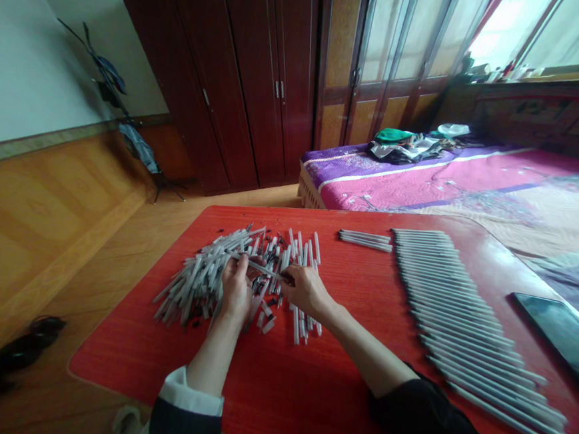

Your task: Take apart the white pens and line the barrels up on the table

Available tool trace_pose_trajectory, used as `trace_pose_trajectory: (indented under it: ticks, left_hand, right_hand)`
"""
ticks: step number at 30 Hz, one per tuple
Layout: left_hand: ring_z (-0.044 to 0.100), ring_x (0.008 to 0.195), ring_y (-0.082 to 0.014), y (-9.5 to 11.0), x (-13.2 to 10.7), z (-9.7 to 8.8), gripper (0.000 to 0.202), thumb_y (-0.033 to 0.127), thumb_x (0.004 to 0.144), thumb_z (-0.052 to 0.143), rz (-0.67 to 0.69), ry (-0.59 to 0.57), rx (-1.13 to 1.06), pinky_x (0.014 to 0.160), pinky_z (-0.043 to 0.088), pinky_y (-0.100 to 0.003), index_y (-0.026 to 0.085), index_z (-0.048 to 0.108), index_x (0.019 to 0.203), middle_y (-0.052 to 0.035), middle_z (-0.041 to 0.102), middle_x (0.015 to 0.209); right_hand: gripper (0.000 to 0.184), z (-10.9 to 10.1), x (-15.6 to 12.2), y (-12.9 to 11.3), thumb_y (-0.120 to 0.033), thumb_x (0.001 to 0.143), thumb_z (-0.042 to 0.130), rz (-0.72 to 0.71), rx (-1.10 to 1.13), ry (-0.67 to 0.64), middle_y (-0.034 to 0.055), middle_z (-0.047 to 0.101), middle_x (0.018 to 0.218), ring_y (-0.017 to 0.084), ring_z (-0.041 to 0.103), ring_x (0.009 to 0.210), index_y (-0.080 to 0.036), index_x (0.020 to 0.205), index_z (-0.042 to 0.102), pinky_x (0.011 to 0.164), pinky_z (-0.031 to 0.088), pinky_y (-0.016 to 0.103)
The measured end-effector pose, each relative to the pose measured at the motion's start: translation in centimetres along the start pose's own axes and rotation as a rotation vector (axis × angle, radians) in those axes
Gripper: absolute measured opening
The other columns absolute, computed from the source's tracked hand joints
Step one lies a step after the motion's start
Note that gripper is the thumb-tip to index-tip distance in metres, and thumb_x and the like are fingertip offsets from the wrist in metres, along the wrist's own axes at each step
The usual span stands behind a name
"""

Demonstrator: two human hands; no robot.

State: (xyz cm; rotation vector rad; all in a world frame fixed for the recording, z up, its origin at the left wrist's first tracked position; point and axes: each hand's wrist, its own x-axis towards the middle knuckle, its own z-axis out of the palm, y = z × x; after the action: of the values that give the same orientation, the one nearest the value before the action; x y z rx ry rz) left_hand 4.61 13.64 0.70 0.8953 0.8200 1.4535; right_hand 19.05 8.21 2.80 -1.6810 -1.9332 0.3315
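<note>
My left hand (236,292) is closed on a slim, whitish pen barrel (264,269) held tilted above the table. At the barrel's right end my right hand (308,289) pinches with its fingertips; a dark bit shows there, too small to make out. Under and left of my hands lies a heap of loose translucent pen barrels (191,279). Small clear caps (266,315) and black pieces are scattered between them. More white pen parts (297,326) lie partly hidden beneath my right hand.
A long row of pens (455,317) lies side by side on the right of the red table (336,388). Behind it sits a small group of pens (366,241). A dark phone (558,332) rests at the right edge. A bed (402,182) stands beyond.
</note>
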Motion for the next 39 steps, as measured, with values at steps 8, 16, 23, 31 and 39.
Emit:
trace_pose_trajectory:
  ticks: [8,16,23,31,39]
  left_hand:
    - [0.065,0.065,-0.0152,-0.4,0.1,0.0,0.029,0.041,0.073,0.062,0.004,-0.002,0.033,0.055,0.048,-0.024,0.018,0.051,0.088,-0.0009,0.066,0.074]
    - [0.065,0.067,-0.0138,-1.1,-0.2,0.3,0.027,0.039,0.074,0.062,0.046,0.006,-0.016,0.069,0.050,-0.029,0.019,0.048,0.085,0.0000,0.066,0.076]
    - [0.065,0.071,-0.0146,-1.4,-0.5,0.7,0.026,0.037,0.073,0.063,0.008,0.030,-0.076,0.072,0.050,-0.029,0.020,0.050,0.088,-0.0011,0.066,0.077]
    - [0.065,0.073,-0.0138,-1.6,-1.0,1.1,0.026,0.035,0.072,0.065,-0.010,0.047,-0.140,0.075,0.049,-0.028,0.020,0.053,0.089,-0.0007,0.066,0.079]
    - [0.066,0.076,-0.0169,-1.9,-0.9,1.1,0.032,0.043,0.071,0.064,-0.048,0.025,-0.104,0.074,0.049,-0.030,0.017,0.053,0.085,-0.0041,0.068,0.081]
  right_hand:
    - [0.019,0.9,0.1,0.3,-0.024,0.080,0.049,0.036,0.026,0.011,0.0046,0.066,0.067,0.015,0.058,0.061,-0.017,0.080,0.067,0.053,0.031,0.022]
    - [0.022,1.3,-0.7,-0.3,-0.023,0.084,0.047,0.057,0.303,0.033,0.0036,0.067,0.070,0.013,0.059,0.063,-0.015,0.083,0.067,0.055,0.036,0.020]
    - [0.019,2.1,-0.8,-0.1,-0.020,0.082,0.050,0.053,0.292,0.109,0.0062,0.069,0.076,0.014,0.060,0.067,-0.015,0.084,0.068,0.059,0.039,0.020]
    - [0.020,2.6,-0.7,-0.1,-0.021,0.085,0.047,0.054,0.219,0.154,0.0062,0.067,0.075,0.014,0.059,0.068,-0.015,0.081,0.065,0.060,0.037,0.020]
    - [0.026,0.8,-0.8,0.0,-0.027,0.090,0.038,0.030,-0.137,-0.015,0.0075,0.067,0.086,0.016,0.060,0.079,-0.018,0.091,0.062,0.065,0.038,0.023]
